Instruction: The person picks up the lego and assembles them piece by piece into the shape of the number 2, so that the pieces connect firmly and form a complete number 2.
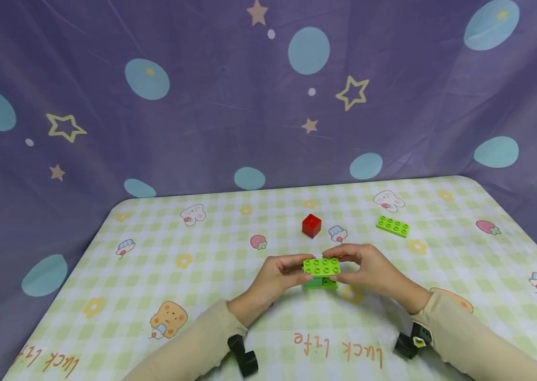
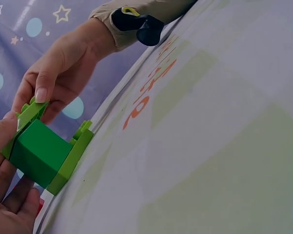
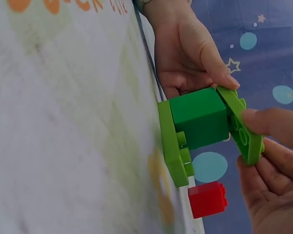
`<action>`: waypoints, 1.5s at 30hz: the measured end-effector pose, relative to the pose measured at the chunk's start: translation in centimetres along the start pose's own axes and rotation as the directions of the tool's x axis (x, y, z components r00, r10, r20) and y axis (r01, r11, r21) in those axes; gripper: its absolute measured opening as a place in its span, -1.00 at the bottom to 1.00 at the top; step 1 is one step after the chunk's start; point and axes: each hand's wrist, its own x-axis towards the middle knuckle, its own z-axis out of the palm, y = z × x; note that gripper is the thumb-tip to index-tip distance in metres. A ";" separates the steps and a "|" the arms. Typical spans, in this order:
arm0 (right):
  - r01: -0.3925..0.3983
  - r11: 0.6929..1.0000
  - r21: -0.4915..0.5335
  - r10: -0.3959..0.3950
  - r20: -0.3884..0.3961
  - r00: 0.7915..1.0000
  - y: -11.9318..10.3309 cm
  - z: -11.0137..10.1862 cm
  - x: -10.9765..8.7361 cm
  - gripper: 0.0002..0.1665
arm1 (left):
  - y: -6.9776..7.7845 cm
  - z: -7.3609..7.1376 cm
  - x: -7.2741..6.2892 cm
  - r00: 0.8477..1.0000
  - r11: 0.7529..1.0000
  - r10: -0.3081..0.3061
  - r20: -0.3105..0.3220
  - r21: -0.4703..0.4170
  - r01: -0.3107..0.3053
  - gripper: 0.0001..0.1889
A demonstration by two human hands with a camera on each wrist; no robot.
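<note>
A light-green plate brick [image 1: 321,266] with studs on top is held by both hands. My left hand [image 1: 272,276] pinches its left end with the thumb in front; my right hand [image 1: 368,269] pinches its right end. Below it stands a dark green block [image 3: 199,118] on one half of a second light-green plate brick [image 3: 173,144], whose other half shows bare studs. In the right wrist view the upper plate tilts against the block, touching it near one end and apart from it at the other. That lower plate lies on the table.
A red block [image 1: 311,226] stands behind the hands. Farther right lies another light-green plate brick [image 1: 392,226]. Under everything is a checked, printed tablecloth [image 1: 211,296], with a purple patterned curtain [image 1: 201,132] hanging behind the table.
</note>
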 end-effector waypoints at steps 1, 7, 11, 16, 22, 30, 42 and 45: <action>-0.004 1.000 0.023 0.003 0.006 1.000 0.1 0.0 0.0 -0.52 | 0.0 0.0 0.0 1.000 1.000 -0.002 -0.001 0.000 0.002 -0.57; -0.033 0.993 0.116 0.030 0.025 0.999 0.6 -0.2 -0.1 -0.53 | -0.1 0.0 0.0 1.000 1.000 -0.008 0.016 -0.019 0.009 -0.58; -0.067 0.987 0.143 0.062 0.040 0.997 0.8 -0.1 0.0 -0.54 | 0.0 -0.1 0.0 1.000 1.000 -0.007 0.019 -0.009 0.008 -0.59; -0.102 0.984 0.149 0.094 0.060 0.994 1.0 -0.1 0.0 -0.52 | 0.1 -0.1 0.0 1.000 1.000 -0.014 0.016 0.008 0.014 -0.60; -0.108 0.980 0.169 0.095 0.084 0.992 1.2 -0.3 -0.2 -0.52 | -0.1 0.1 -0.1 0.999 0.999 -0.033 0.016 -0.004 0.034 -0.60; -0.099 0.980 0.172 0.084 0.092 0.992 1.3 -0.2 0.0 -0.52 | 0.2 0.2 -0.1 1.000 1.000 -0.026 -0.004 0.014 0.026 -0.60; -0.153 0.973 0.171 0.135 0.112 0.984 1.4 -0.2 0.2 -0.51 | 0.2 0.2 -0.2 1.000 0.999 -0.017 0.004 0.036 0.017 -0.60; -0.158 0.969 0.190 0.138 0.118 0.984 1.5 -0.2 0.3 -0.50 | 0.2 0.2 -0.1 1.000 0.999 -0.025 0.004 0.022 0.024 -0.60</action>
